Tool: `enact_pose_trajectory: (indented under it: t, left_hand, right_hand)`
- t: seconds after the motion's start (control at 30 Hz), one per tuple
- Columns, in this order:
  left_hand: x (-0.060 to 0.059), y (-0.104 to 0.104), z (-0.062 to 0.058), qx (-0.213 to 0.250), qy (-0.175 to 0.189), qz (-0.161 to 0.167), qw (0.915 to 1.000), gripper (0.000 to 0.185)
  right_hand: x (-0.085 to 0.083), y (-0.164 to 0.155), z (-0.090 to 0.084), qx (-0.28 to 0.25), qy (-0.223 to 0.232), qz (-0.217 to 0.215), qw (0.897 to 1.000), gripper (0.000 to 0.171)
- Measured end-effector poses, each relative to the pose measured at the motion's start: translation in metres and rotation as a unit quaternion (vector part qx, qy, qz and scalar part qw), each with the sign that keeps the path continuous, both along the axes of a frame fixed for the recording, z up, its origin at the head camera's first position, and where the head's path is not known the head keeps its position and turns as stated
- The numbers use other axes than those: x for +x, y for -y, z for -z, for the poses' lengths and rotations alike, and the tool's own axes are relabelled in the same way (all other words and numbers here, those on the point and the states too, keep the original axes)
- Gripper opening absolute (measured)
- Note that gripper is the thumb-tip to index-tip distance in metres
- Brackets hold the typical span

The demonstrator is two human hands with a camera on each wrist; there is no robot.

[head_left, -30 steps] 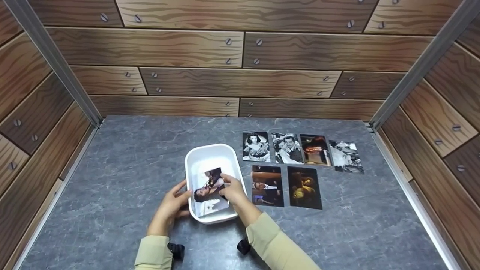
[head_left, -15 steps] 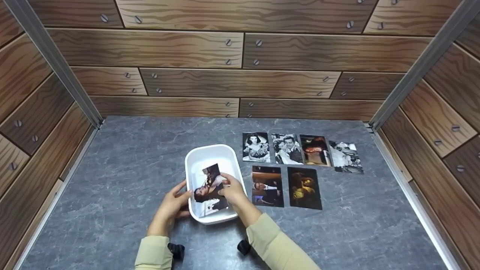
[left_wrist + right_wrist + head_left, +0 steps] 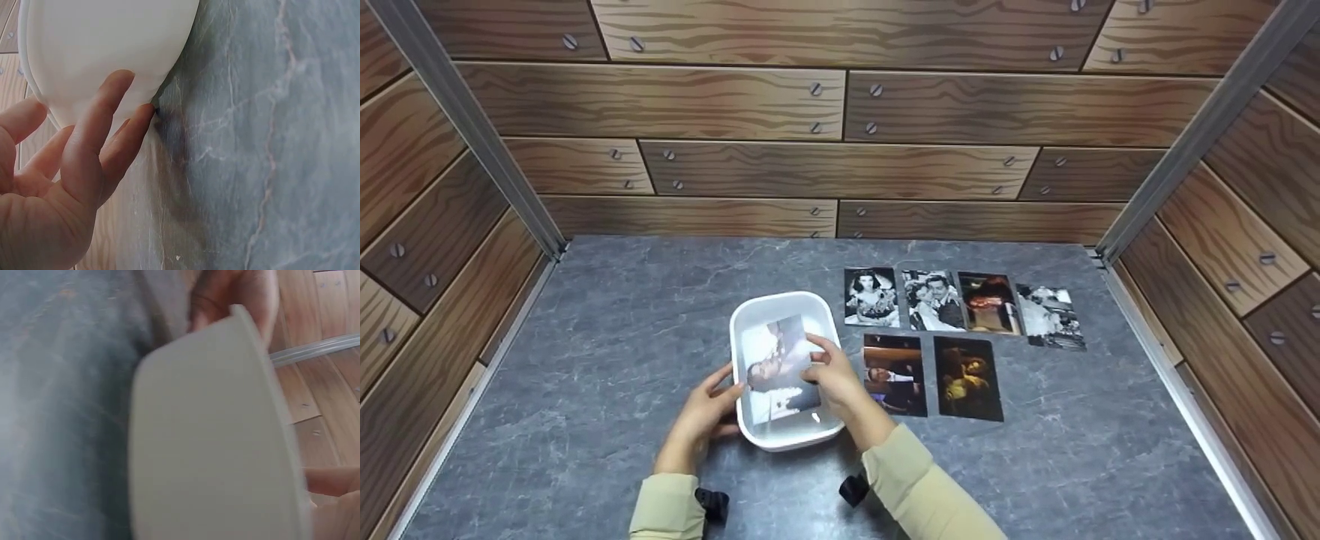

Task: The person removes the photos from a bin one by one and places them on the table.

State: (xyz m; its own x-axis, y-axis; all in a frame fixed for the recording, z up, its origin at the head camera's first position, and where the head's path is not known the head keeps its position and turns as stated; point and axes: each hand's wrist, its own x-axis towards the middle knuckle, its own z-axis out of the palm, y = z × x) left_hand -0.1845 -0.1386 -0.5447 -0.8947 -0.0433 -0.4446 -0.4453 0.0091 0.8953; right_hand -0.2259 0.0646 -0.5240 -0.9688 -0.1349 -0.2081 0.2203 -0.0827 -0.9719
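Photo [image 3: 777,365] held over a white tub [image 3: 750,315] on the grey desk [image 3: 622,337].
The right hand [image 3: 834,373] pinches the photo's right edge, lifting it above the tub. The left hand [image 3: 701,416] rests with relaxed fingers against the tub's near left side. Six more photos [image 3: 934,300] lie in two rows just right of the tub.

Right wrist view is a blurry mess – the white tray [image 3: 214,439] fills it, running off the bottom edge. Photo [image 3: 780,364] in the tray is glare-washed – the right hand [image 3: 832,371] covers its 3 o'clock edge.
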Motion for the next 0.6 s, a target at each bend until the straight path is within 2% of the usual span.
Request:
enact_pose_trajectory:
  t: [0.27, 0.4, 0.6]
  left_hand:
    - [0.0, -0.001, 0.004, 0.0, -0.002, 0.006, 1.0, 0.061]
    - [0.0, 0.0, 0.005, -0.001, 0.002, 0.009, 1.0, 0.061]
    - [0.002, 0.002, -0.001, -0.006, -0.008, 0.012, 0.9999, 0.063]
  right_hand:
    - [-0.005, -0.036, -0.021, -0.016, -0.028, 0.019, 0.999, 0.069]
    - [-0.007, -0.072, -0.025, -0.033, -0.031, 0.053, 0.998, 0.068]
    - [-0.013, -0.134, -0.025, -0.051, -0.02, 0.118, 0.992, 0.067]
